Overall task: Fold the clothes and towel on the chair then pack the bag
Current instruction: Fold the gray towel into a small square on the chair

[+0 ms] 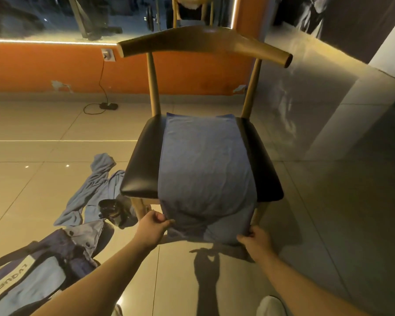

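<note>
Seen from the head, the blue cloth point(205, 160) lay lengthwise down the chair point(142, 160) seat, its near end hanging over the front edge. It was probably spread there to be folded flat. The left grip point(155, 222) pinched the hanging left corner and the right grip point(252, 236) the right corner, both closed on fabric, likely ready to lift that end. The bag point(32, 277) lay on the floor at left, beside a loose garment point(96, 185) — not yet folded.

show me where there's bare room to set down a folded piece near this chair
Bare black seat strips flank the towel, the left one wider. Open floor tiles lie right of the chair. The floor left of it is crowded: a blue garment, a bottle, jeans and the bag.
</note>
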`<state>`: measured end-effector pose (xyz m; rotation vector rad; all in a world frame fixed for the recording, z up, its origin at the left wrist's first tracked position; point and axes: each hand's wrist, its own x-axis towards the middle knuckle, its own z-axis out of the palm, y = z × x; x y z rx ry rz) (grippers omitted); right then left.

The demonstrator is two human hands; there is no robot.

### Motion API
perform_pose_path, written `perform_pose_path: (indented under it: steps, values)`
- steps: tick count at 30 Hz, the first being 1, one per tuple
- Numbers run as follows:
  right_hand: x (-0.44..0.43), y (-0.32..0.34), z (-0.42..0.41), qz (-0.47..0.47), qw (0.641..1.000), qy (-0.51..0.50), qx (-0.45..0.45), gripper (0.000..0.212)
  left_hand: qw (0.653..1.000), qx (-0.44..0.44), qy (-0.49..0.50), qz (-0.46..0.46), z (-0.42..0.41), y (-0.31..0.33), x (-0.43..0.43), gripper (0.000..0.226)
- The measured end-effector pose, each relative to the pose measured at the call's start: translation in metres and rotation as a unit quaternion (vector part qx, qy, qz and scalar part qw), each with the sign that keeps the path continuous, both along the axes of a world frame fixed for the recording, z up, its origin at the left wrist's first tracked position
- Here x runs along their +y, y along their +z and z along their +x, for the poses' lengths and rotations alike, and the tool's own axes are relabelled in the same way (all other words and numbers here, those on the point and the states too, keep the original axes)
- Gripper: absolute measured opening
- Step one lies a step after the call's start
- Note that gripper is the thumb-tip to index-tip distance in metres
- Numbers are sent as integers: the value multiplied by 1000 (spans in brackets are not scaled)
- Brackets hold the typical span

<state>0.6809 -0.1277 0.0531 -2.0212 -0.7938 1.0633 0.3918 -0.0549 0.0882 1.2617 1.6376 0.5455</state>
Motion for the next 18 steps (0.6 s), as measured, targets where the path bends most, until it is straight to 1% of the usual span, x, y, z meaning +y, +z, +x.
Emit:
perform_pose_path:
  steps: [3,5,6,9,12,14,18]
  values:
    - [-15,-15,-3,-49,998,33,-3,15,998,33,-33,-28,-8,-11,-13,31]
    - [-24,-22,-7,-76,997,30,15,12,995,49,-76,-41,-14,-16,-23,33]
    - [-29,-26,-10,-91,995,28,27,12,993,45,-96,-47,-16,-19,-29,30]
    - [-46,-40,-17,-121,991,17,56,20,988,42,-129,-79,-17,-19,-52,20]
    - [-62,-46,-22,-136,988,4,66,22,974,79,-174,-120,-25,-25,-71,24]
    - [-71,-49,-24,-150,986,1,68,23,969,82,-186,-139,-31,-28,-79,27]
    - [-83,-47,-29,-161,984,-35,65,23,973,90,-159,-139,-28,-9,-93,19]
